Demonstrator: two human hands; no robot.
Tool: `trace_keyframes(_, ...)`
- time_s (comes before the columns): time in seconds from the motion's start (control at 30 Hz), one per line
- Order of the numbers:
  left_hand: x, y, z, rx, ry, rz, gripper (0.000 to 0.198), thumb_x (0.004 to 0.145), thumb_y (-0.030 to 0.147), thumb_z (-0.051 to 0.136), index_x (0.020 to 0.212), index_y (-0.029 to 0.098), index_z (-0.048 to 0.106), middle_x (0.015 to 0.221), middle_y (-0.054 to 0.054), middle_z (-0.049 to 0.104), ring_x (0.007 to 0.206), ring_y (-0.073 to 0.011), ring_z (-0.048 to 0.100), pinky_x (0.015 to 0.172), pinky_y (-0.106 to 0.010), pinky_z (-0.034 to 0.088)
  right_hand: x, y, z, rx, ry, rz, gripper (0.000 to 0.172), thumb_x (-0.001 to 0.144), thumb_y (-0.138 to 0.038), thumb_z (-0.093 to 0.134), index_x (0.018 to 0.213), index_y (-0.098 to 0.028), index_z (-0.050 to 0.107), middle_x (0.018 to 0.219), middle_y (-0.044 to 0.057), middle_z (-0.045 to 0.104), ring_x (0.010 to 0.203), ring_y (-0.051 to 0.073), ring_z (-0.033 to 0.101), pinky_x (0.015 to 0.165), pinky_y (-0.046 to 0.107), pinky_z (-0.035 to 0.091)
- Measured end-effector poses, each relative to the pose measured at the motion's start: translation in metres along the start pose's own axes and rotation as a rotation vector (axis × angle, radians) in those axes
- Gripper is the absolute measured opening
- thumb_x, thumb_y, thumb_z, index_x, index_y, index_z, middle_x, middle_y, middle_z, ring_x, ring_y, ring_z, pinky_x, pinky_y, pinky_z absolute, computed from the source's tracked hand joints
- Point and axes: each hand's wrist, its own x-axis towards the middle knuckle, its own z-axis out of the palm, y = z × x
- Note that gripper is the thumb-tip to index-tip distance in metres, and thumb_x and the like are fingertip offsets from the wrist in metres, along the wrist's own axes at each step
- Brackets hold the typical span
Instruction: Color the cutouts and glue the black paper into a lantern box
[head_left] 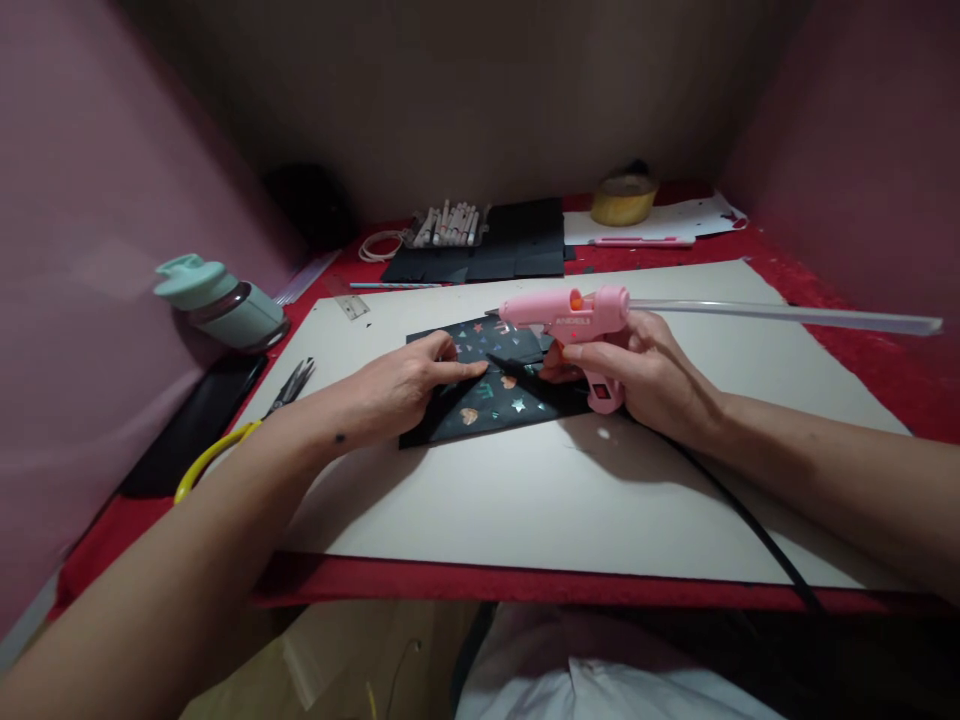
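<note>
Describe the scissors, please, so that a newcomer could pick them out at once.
Start at the large pale board on the red table. Just off its left edge, beside the left forearm, lie the scissors: dark blades, and the only yellow handle there.

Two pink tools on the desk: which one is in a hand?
The pink glue gun, gripped by the right hand; the pink pen lies untouched at the back.

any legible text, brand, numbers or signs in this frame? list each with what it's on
Pink glue gun, held in the right hand: one line of pale lettering on its side, too small and blurred to read.
Black paper under the left hand: shiny star and heart shapes only, no words.
Nothing else carries text.
</note>
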Motion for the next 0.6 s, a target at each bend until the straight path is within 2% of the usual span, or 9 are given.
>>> trace_keyframes(0.1, -0.009, 0.001, -0.007, -0.016, 0.045, -0.012, 0.046, 0.093, 0.013, 0.042, 0.127, 0.019, 0.073, 0.097, -0.011, 0.062, 0.087, -0.0205, 0.061, 0.076, -0.034, 0.054, -0.001, 0.0, 0.0, -0.017, -0.002, 0.0, 0.011, 0.079, -0.027, 0.07, 0.069, -0.022, 0.066, 0.058, 0.0, 0.06, 0.07, 0.024, 0.071, 0.071, 0.039, 0.063)
trace_keyframes(0.17, -0.012, 0.006, -0.012, -0.024, 0.094, -0.063, 0.039, 0.095, 0.021, 0.045, 0.122, 0.017, 0.073, 0.105, -0.012, 0.064, 0.097, -0.023, 0.062, 0.087, -0.038, 0.054, -0.001, 0.0, 0.0, -0.034, 0.002, -0.002, 0.007, 0.078, -0.027, 0.07, 0.074, -0.022, 0.068, 0.065, 0.002, 0.067, 0.069, 0.024, 0.071, 0.068, 0.039, 0.062)
trace_keyframes(0.3, -0.011, 0.012, -0.017, -0.026, 0.165, -0.137, 0.041, 0.097, 0.036, 0.053, 0.128, 0.013, 0.066, 0.127, -0.016, 0.063, 0.119, -0.0288, 0.058, 0.104, -0.046, 0.048, -0.001, 0.0, 0.0, -0.084, 0.015, -0.027, 0.006, 0.077, -0.026, 0.07, 0.08, -0.022, 0.069, 0.074, 0.004, 0.072, 0.071, 0.024, 0.072, 0.06, 0.035, 0.059)
trace_keyframes(0.43, -0.008, 0.009, -0.007, 0.015, 0.195, -0.116, 0.044, 0.096, 0.037, 0.056, 0.132, 0.011, 0.061, 0.132, -0.018, 0.064, 0.123, -0.0305, 0.058, 0.107, -0.05, 0.045, -0.004, -0.002, 0.001, -0.145, 0.041, -0.062, 0.016, 0.076, -0.029, 0.07, 0.09, -0.024, 0.064, 0.075, 0.002, 0.071, 0.056, 0.017, 0.061, 0.043, 0.029, 0.043)
trace_keyframes(0.5, -0.008, 0.006, -0.001, 0.053, 0.235, -0.092, 0.041, 0.097, 0.034, 0.055, 0.131, 0.012, 0.061, 0.13, -0.017, 0.066, 0.121, -0.0301, 0.06, 0.107, -0.05, 0.045, -0.007, -0.003, 0.002, -0.168, 0.061, -0.09, 0.021, 0.076, -0.032, 0.071, 0.091, -0.025, 0.059, 0.077, 0.002, 0.07, 0.054, 0.015, 0.056, 0.042, 0.028, 0.038)
trace_keyframes(0.6, -0.008, 0.005, 0.005, 0.094, 0.292, -0.037, 0.036, 0.098, 0.029, 0.055, 0.129, 0.012, 0.062, 0.128, -0.017, 0.067, 0.119, -0.0296, 0.061, 0.106, -0.05, 0.046, -0.011, -0.004, 0.004, -0.212, 0.075, -0.153, 0.028, 0.074, -0.034, 0.073, 0.095, -0.026, 0.056, 0.084, 0.003, 0.069, 0.061, 0.017, 0.056, 0.048, 0.03, 0.041)
